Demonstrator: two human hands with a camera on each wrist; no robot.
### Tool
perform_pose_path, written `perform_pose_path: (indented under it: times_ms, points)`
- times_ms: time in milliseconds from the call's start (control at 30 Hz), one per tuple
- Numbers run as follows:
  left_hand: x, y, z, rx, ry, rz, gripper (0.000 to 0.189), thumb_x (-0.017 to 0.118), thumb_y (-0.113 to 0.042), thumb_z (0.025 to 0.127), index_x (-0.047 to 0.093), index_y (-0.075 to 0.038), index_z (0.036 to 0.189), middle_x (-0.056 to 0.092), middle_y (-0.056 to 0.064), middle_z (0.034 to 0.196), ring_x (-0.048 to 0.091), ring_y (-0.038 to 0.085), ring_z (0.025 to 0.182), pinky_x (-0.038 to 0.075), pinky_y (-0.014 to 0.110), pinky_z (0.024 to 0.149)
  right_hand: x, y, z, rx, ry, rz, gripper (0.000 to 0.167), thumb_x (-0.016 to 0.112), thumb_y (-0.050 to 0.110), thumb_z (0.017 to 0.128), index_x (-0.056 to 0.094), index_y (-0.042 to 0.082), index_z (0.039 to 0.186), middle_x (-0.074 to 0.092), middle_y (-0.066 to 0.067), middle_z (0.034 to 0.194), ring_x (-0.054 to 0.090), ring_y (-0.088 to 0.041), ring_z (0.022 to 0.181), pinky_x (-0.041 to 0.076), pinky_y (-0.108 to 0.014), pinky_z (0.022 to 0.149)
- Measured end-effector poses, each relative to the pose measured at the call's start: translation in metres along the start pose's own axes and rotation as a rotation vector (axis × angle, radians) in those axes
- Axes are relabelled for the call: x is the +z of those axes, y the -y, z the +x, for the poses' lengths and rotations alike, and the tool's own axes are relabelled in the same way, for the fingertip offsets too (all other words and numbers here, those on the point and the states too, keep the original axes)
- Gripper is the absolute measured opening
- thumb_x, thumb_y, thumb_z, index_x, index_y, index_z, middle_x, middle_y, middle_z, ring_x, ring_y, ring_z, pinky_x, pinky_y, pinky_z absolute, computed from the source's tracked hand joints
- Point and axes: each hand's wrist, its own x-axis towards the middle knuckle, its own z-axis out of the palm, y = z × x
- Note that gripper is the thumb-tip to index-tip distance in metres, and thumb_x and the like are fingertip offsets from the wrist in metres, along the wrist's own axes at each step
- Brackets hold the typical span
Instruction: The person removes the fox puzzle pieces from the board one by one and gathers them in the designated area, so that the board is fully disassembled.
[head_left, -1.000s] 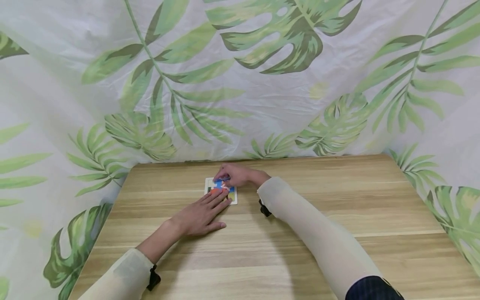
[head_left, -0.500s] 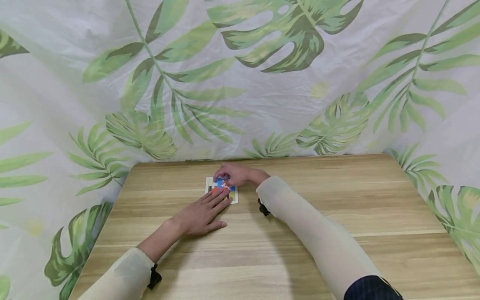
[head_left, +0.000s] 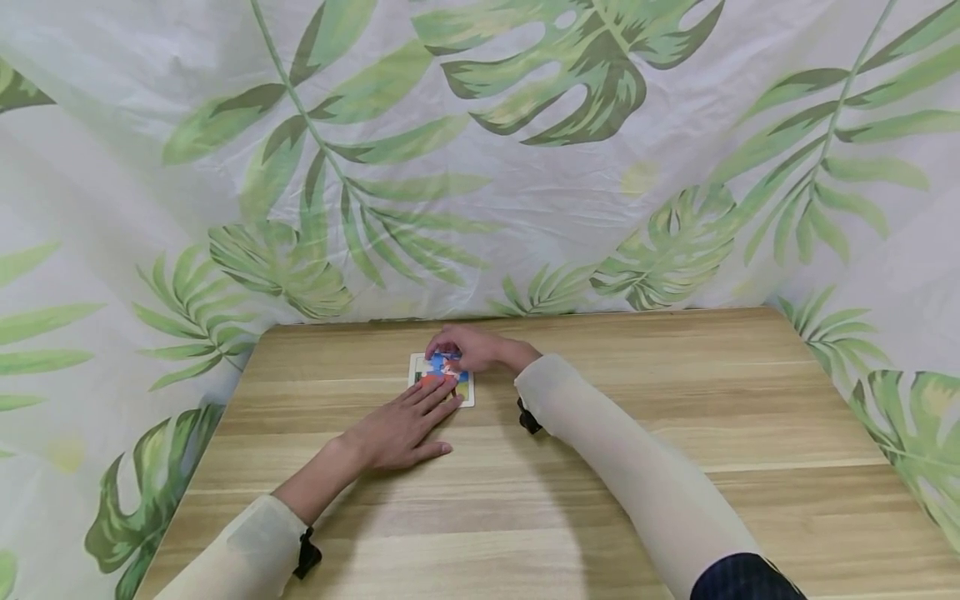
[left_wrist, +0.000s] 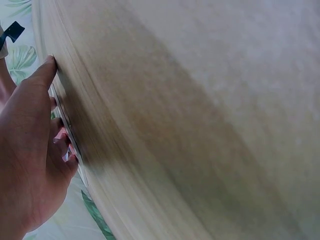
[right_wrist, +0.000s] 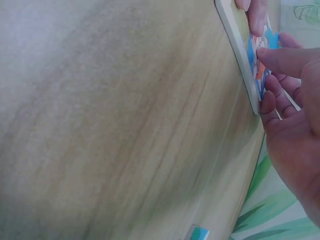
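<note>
A small jigsaw puzzle in a white-bordered tray (head_left: 414,364) lies near the far edge of the wooden table, with blue, red and yellow parts showing. My left hand (head_left: 401,429) rests flat, its straight fingertips on the puzzle's near part; the left wrist view shows this hand (left_wrist: 30,150) from the side. Over the far part, my right hand (head_left: 476,346) has curled fingers. In the right wrist view, thumb and fingers of that hand (right_wrist: 297,120) pinch a blue puzzle piece (right_wrist: 271,38) at the tray's edge. Fingers cover much of the picture.
The wooden table (head_left: 600,392) ends just behind the puzzle, against a leaf-patterned cloth (head_left: 540,208). A small flat blue-and-green thing (right_wrist: 198,233) lies at the bottom of the right wrist view; its kind is unclear.
My right fingers have shifted slightly with the blue piece at the far part of the puzzle. The left hand stays where it was.
</note>
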Motion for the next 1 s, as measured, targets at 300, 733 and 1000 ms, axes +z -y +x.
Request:
perform_pose_path:
  times_ms: [300,733,1000]
  points:
    - [0.0023,-0.0004,-0.0021,-0.005,-0.008,0.001,0.075,0.045,-0.054,0.111,0.03,-0.007,0.168,0.019,0.019,0.175,0.02,0.036,0.162,0.025,0.056,0.129,0.0047,-0.0052,-0.0009,-0.045,-0.05,0.006,0.033,0.069,-0.004,0.099,0.075,0.01,0.128,0.065,-0.008,0.113,0.059,-0.019,0.099,0.051,-0.03,0.088]
    - [0.0021,-0.0017,-0.0008,-0.012,0.004,0.007,0.075,0.043,-0.055,0.111,0.029,-0.009,0.168,0.018,0.018,0.176,0.019,0.034,0.162,0.024,0.055,0.129,0.0061,-0.0038,-0.003,-0.024,-0.085,0.014,0.033,0.072,-0.004,0.096,0.077,0.01,0.126,0.064,-0.008,0.11,0.058,-0.016,0.092,0.051,-0.024,0.081]
    - [0.0,-0.0017,0.0007,-0.013,0.005,-0.003,0.075,0.043,-0.055,0.112,0.028,-0.008,0.168,0.017,0.018,0.176,0.019,0.035,0.162,0.023,0.055,0.13,0.004,-0.004,-0.007,-0.029,-0.106,0.065,0.035,0.071,-0.007,0.096,0.077,0.009,0.126,0.064,-0.009,0.112,0.061,-0.017,0.096,0.053,-0.024,0.082]
